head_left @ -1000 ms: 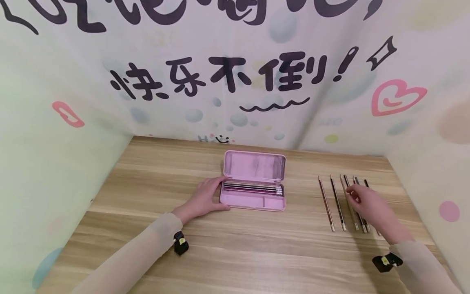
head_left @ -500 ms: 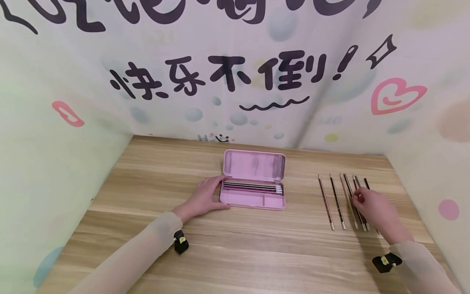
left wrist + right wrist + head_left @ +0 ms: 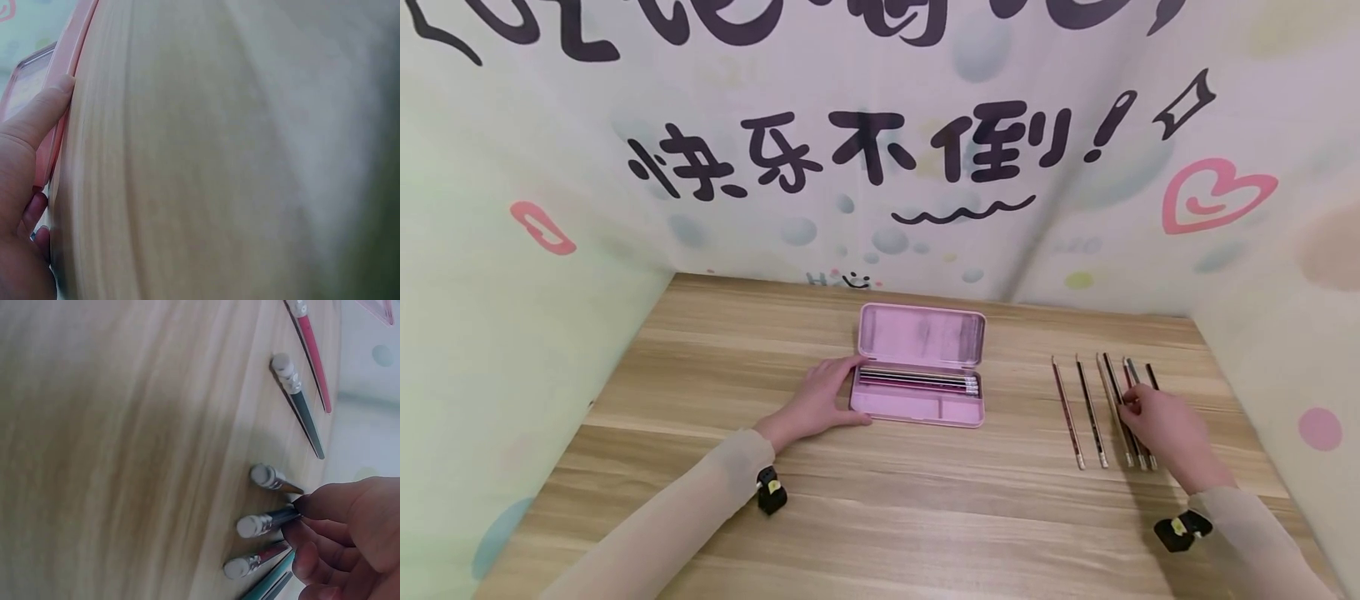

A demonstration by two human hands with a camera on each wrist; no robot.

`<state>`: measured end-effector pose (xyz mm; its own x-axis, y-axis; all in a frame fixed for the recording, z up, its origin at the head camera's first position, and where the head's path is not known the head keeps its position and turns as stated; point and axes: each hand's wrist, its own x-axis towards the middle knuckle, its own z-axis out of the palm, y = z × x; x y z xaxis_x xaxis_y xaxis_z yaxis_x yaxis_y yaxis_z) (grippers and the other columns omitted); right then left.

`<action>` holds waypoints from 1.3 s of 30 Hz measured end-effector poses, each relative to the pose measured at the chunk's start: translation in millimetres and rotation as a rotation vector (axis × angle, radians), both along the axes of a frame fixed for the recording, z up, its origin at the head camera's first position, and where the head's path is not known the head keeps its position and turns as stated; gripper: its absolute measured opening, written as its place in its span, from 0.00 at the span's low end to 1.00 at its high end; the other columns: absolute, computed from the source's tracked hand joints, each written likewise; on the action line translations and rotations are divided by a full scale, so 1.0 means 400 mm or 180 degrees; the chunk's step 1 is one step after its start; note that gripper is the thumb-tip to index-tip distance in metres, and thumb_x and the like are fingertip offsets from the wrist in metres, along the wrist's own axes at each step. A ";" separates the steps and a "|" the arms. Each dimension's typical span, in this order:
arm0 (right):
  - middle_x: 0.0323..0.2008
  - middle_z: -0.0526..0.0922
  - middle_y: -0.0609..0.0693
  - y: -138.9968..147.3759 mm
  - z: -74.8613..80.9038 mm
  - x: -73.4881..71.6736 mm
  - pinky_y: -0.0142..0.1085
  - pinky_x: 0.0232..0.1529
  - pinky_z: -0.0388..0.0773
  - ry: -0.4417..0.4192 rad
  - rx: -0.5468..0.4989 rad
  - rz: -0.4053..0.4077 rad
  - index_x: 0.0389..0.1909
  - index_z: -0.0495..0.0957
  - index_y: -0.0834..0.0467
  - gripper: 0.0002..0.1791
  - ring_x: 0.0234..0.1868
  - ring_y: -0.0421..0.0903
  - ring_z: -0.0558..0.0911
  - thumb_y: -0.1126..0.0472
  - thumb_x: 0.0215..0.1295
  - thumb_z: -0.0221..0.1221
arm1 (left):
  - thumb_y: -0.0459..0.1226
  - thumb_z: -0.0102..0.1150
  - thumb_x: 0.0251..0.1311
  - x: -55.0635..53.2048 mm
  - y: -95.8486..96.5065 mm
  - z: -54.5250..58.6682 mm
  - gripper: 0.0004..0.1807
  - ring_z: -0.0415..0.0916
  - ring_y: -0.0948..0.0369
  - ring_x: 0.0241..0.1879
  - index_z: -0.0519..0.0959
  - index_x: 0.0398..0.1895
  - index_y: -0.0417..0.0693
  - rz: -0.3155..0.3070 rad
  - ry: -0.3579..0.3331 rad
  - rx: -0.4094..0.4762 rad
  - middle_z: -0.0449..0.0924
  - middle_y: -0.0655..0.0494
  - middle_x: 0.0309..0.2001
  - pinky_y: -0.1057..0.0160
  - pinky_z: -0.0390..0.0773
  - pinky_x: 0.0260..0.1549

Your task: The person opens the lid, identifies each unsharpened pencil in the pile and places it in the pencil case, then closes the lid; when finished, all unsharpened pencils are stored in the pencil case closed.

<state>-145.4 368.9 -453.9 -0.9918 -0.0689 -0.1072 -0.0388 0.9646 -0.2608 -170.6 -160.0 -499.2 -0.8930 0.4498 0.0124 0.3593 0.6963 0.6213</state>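
An open pink pencil case [image 3: 917,336] stands at the middle back of the table, lid raised, with several pencils [image 3: 917,381] lying lengthwise in its rear compartment. My left hand [image 3: 811,402] holds its left end; in the left wrist view the thumb [image 3: 47,109] presses the front side. At the right, my right hand [image 3: 1168,433] is over a row of loose pencils. Its thumb and index finger pinch a dark pencil [image 3: 269,520], which lies on the table between a brown pencil [image 3: 275,480] and a red one [image 3: 256,562]. The hand partly covers the rightmost pencils.
To the left of the pinched pencil lie a red pencil [image 3: 1066,412] and a black pencil [image 3: 1091,412], spaced apart. The wooden table [image 3: 880,500] meets a printed cloth backdrop [image 3: 760,242] behind and at both sides.
My right hand has shifted slightly right and toward me along the row, and its fingertips have come down onto the dark pencil. The left hand and the case stay put.
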 end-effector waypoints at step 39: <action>0.33 0.88 0.51 -0.232 0.126 -0.012 0.36 0.18 0.69 0.0422 -0.0230 0.0765 0.46 0.82 0.63 0.08 0.19 0.38 0.73 0.64 0.71 0.63 | 0.53 0.81 0.51 0.007 0.007 0.024 0.56 0.60 0.43 0.75 0.61 0.80 0.47 -0.0001 -0.0033 0.0019 0.66 0.44 0.76 0.36 0.55 0.74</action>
